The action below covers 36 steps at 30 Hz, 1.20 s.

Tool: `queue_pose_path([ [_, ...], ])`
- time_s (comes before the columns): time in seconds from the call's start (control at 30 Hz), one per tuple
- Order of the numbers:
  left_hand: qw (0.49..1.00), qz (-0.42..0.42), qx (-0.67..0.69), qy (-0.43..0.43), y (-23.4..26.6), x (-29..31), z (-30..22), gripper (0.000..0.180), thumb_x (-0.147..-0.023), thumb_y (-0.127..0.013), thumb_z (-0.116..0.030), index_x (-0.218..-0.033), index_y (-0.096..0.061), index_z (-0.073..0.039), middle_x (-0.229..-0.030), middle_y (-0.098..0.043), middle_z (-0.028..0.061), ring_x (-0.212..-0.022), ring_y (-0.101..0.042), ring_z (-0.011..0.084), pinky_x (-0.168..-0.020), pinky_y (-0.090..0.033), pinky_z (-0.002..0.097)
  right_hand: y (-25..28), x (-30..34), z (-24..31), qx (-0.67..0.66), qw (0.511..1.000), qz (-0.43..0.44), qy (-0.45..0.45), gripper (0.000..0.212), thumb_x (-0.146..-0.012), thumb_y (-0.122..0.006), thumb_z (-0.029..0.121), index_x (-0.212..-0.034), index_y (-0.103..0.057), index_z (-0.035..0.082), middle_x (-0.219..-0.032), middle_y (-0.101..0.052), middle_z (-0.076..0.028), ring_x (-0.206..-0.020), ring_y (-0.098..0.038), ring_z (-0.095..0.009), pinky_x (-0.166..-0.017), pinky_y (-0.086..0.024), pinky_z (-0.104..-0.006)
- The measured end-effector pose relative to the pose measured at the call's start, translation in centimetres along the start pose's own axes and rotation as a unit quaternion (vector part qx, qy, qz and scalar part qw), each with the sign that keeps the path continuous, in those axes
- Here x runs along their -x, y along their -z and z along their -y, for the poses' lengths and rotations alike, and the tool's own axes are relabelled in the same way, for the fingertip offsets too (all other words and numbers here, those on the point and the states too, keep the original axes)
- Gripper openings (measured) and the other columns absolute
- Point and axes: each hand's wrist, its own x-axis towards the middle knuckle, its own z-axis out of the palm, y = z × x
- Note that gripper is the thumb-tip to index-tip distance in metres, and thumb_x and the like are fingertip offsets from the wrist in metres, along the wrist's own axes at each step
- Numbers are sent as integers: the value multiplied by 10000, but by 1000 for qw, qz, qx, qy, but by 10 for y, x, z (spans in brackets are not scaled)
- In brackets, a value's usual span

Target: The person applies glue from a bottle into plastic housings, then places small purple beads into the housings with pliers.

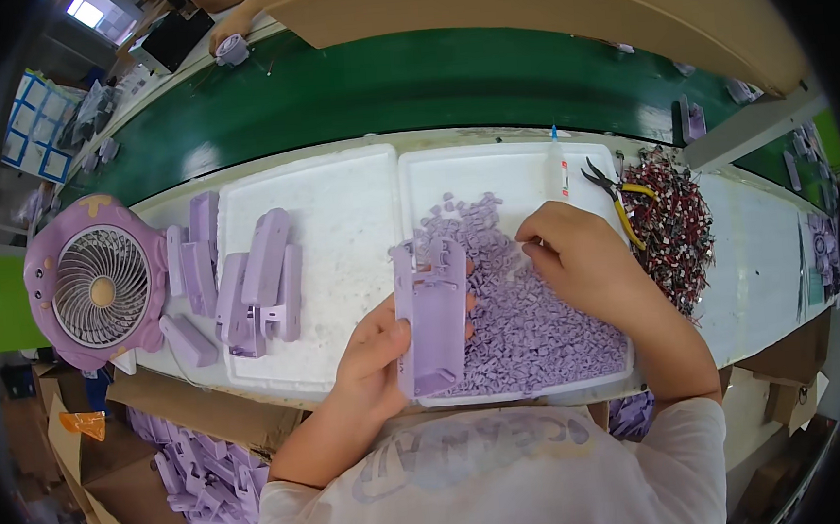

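Over the 8 o'clock side of a white tray [453,174], a long purple case [437,329] sits in the left hand [373,358], its hollow face showing and its length running from 12 to 6 o'clock. The left grip is closed on it, thumb along the 9 o'clock edge and fingertips showing at the 3 o'clock edge. Small fittings stand inside the case at its 12 o'clock end.

At 2 o'clock from the case, the right hand [580,251] hovers with bent fingers, thumb and forefinger close together; I cannot tell whether that grip pinches anything. Beneath it spreads a heap of small purple pieces [542,341], thickest toward the tray's 6 o'clock side.

At the tray's 1 o'clock is a white tube [560,169] with a blue tip. At 2 o'clock, pliers [627,223] with yellow handles lie beside a heap of red and black parts [676,229] on the desk [754,239].

At 10 o'clock from the held case, a 2nd white tray [340,238] carries a stack of purple cases [264,258]. Farther out at 9 o'clock stands a purple fan [101,294]. A green belt [379,90] crosses at 12 o'clock.
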Motion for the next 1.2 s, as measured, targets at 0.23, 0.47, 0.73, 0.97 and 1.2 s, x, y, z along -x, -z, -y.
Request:
queue_pose_path([
  [0.23,998,3,-43,54,-6,0,7,622,-809,-624,-154,-1327,-319,4,-1225,-498,113,-1069,-514,168,-893,-424,296,3,10,27,-111,989,-56,81,145,-697,-669,-22,-825,-606,3,-773,-567,-96,-660,-573,-227,-570,-463,-292],
  [0.47,995,-4,-65,81,-10,1,11,648,-808,-626,-121,-1349,-286,-12,-1130,-531,50,-1005,-524,122,-863,-429,267,-3,15,33,-143,985,-60,71,157,-677,-682,-16,-813,-607,10,-779,-570,-106,-649,-573,-235,-559,-461,-304],
  [0.73,996,-15,-26,82,-12,2,11,643,-814,-617,-96,-1354,-275,-26,-1145,-519,44,-1018,-518,122,-862,-439,274,-7,14,32,-72,988,-78,115,156,-672,-673,-24,-812,-618,14,-748,-581,-95,-654,-582,-243,-566,-471,-311],
  [0.97,991,3,-134,-12,-18,-2,14,691,-767,-600,61,-1346,-245,-61,-1232,-425,50,-1102,-452,132,-913,-395,278,-4,14,37,-133,973,-166,90,154,-703,-664,-14,-842,-613,28,-757,-610,-92,-642,-603,-239,-536,-483,-309],
  [1.2,961,75,-247,-103,-18,-5,23,675,-713,-608,126,-1259,-275,-92,-1241,-335,69,-1138,-386,148,-910,-386,294,-10,16,45,-211,945,-161,189,204,-651,-712,-22,-812,-599,35,-734,-592,-95,-616,-586,-242,-513,-459,-314],
])
